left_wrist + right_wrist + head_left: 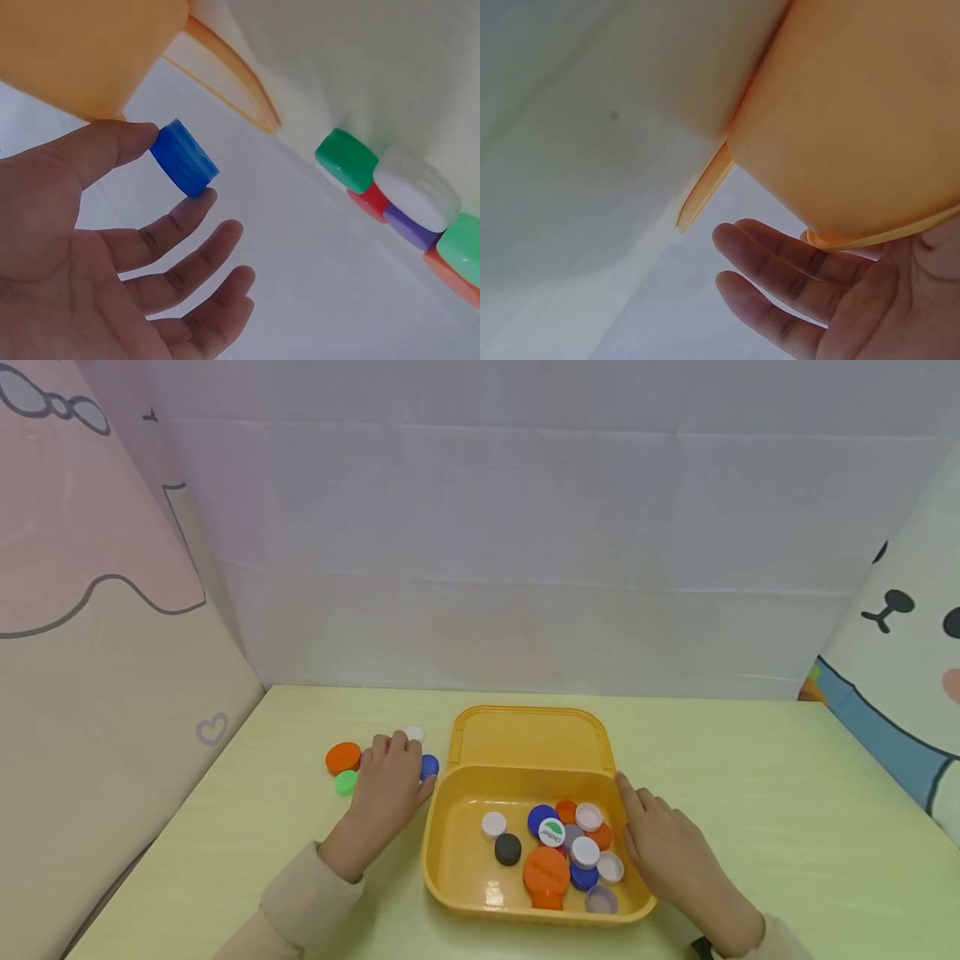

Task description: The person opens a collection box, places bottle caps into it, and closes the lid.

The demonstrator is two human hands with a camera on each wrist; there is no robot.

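My left hand (386, 785) is left of the open yellow box (457, 893), among loose bottle caps. Between its thumb and index finger it pinches a blue bottle cap (184, 159), the other fingers spread loosely. My right hand (671, 847) holds the box's right rim, thumb over the inner side and several fingers along the outside; the thumb is hidden in the right wrist view. Inside the box lie several caps, among them a black cap (507, 849), a white cap (493, 825) and a large orange cap (547, 870), mostly toward the right half.
Beside the left hand on the table (765, 810) lie an orange cap (342, 758), a light green cap (347, 782) and a white cap (413, 733). The left wrist view also shows a dark green cap (346, 160) there. The box's lid (532, 739) lies folded back behind it.
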